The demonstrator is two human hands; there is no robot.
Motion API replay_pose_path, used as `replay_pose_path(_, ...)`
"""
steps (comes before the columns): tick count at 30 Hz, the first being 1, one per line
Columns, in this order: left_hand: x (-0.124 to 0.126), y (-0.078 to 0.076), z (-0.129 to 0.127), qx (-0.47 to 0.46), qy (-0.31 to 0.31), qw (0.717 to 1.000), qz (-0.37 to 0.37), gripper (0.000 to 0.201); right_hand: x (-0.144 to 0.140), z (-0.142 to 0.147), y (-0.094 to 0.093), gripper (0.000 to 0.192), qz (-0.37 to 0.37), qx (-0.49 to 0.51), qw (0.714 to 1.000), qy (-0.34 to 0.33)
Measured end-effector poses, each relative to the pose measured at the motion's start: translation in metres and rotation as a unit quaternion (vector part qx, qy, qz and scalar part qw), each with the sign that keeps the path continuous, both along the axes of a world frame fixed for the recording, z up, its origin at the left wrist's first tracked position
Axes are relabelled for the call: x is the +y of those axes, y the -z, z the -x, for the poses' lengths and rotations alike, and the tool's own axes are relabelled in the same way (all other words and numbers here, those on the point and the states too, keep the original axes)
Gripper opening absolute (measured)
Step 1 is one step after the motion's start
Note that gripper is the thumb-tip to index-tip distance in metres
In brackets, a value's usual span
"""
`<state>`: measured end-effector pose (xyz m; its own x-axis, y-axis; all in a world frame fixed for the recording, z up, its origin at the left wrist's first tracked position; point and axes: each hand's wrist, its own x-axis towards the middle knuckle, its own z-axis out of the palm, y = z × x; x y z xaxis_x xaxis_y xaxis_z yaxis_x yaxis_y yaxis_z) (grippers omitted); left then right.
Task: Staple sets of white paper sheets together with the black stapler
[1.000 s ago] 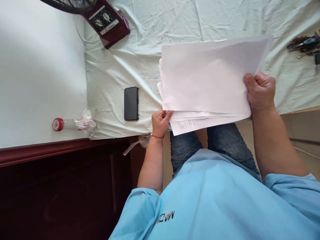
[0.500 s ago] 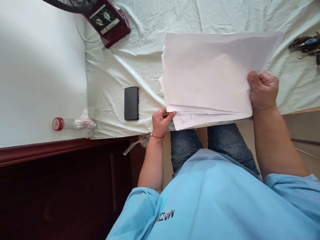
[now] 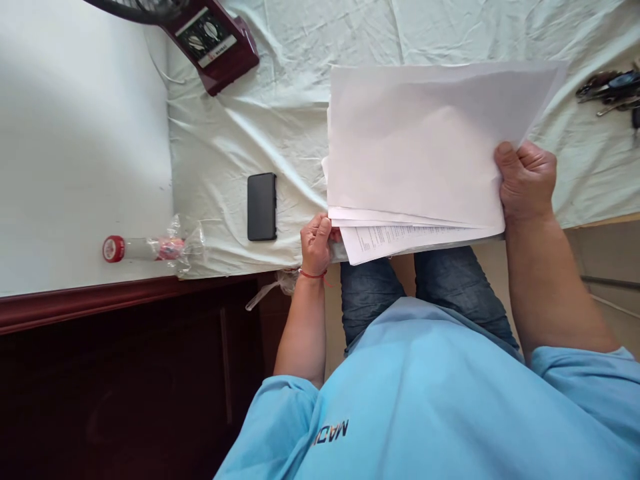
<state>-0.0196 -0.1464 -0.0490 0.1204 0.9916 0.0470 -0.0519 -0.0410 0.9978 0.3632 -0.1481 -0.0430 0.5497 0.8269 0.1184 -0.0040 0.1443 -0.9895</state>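
Observation:
A loose stack of white paper sheets (image 3: 425,147) hangs above the near edge of a bed covered with a pale green sheet (image 3: 280,120). My right hand (image 3: 526,181) grips the stack's right edge, thumb on top. My left hand (image 3: 316,243), with a red string at the wrist, pinches the stack's lower left corner. The top sheet looks blank; a lower sheet with printed text sticks out at the bottom. My jeans and light blue shirt are below the papers.
A black phone (image 3: 262,206) lies on the sheet left of my left hand. A dark red fan base (image 3: 215,40) stands at the back left. A red-capped bottle in plastic wrap (image 3: 150,248) lies by the white wall. Keys and tools (image 3: 610,90) sit far right.
The stack has shifted slightly to the right and squared up. My left hand has slid a little along the lower left corner; my right hand keeps its hold.

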Motion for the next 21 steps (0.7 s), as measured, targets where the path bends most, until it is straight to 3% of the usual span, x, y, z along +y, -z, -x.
replay_pose_path(3, 0.002, 0.001, -0.003, 0.002, -0.006, 1.0, -0.01, 0.062, 0.0, 0.0, 0.0, 0.064, -0.002, 0.008, 1.0, -0.006)
replay_pose_path(7, 0.004, 0.002, -0.01, 0.044, -0.025, 0.999, 0.019, 0.051, 0.001, -0.002, 0.001, 0.064, 0.0, 0.009, 1.0, -0.014)
replay_pose_path(12, 0.003, 0.003, -0.01, 0.082, -0.042, 0.996, 0.021, 0.051, -0.001, -0.001, -0.001, 0.063, 0.017, 0.003, 1.0, -0.018)
replay_pose_path(17, 0.001, -0.002, -0.007, 0.153, -0.076, 0.985, -0.013, 0.067, -0.003, 0.002, -0.003, 0.059, 0.017, 0.0, 0.999, -0.031)
replay_pose_path(21, 0.0, -0.005, -0.009, 0.153, -0.086, 0.984, -0.02, 0.071, -0.003, 0.002, -0.003, 0.057, 0.011, 0.0, 0.999, -0.035)
